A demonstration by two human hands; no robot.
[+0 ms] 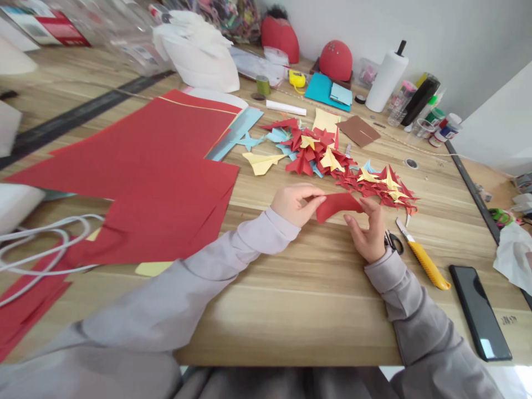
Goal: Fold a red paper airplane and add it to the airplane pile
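Note:
A small red paper strip [338,205] is held above the wooden table, slightly curved. My left hand [294,204] pinches its left end between thumb and fingers. At the strip's right end, my right hand [369,230] touches it with the fingertips, its thumb apart below the paper. Just beyond the hands lies a pile of folded red, yellow and blue paper shapes [307,149]. Black-handled scissors [394,243] are partly hidden behind my right hand, and a yellow utility knife [428,263] lies to their right.
Large red paper sheets [166,183] cover the left side, near a white cable [62,244]. A black phone [480,310] lies at the right front. Behind stand a white roll [387,80], bottles [446,130], a yellow tape measure [296,78] and a white plastic bag [199,55].

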